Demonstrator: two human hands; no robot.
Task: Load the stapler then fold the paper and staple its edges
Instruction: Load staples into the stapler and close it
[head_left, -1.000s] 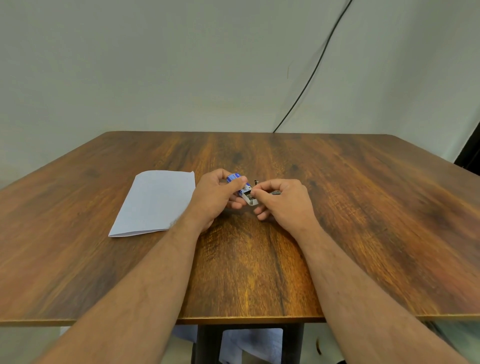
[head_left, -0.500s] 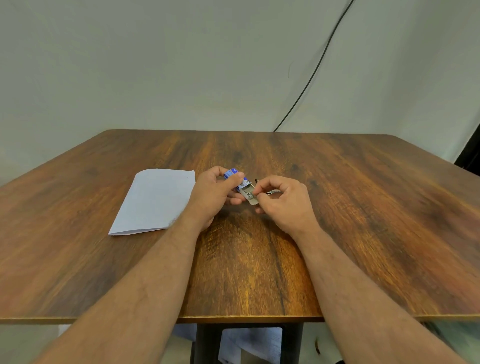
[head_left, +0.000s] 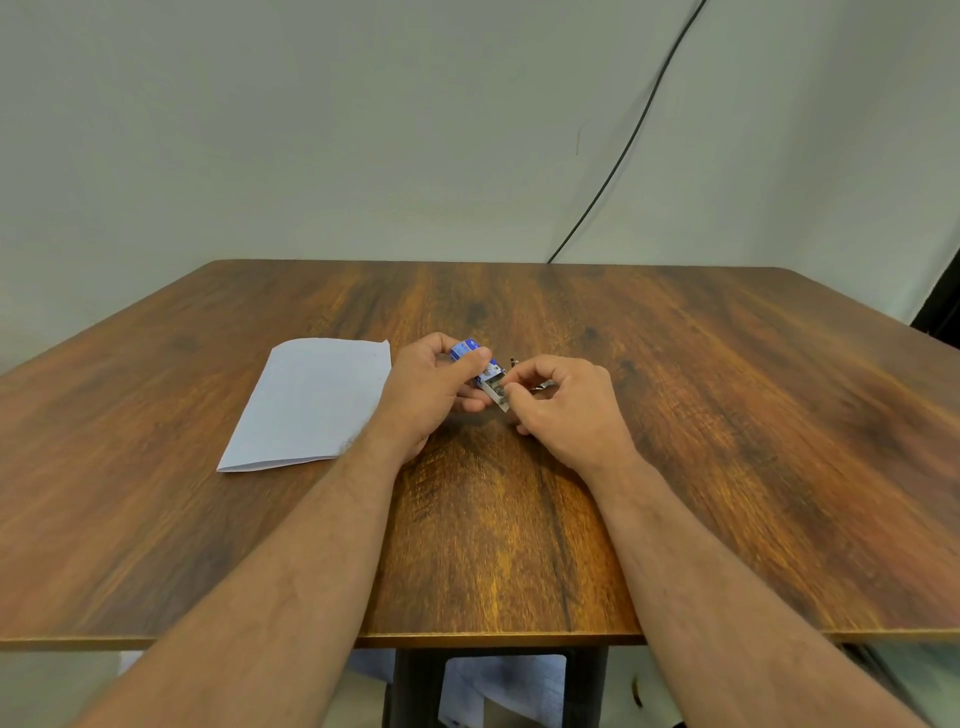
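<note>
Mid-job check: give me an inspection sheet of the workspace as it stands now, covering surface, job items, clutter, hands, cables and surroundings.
Surface: wooden table, dark grain, level.
Job's things: white paper lies flat, left of the hands; small blue staple box is held above the table, its tray slid partly out; stapler is mostly hidden behind the right hand.
Clutter: nothing seen.
Hands: left hand grips the staple box; right hand pinches at the open tray end.
Cables: one black cable runs down the wall behind the table.
Surroundings: plain pale wall; dark table leg below the near edge.
</note>
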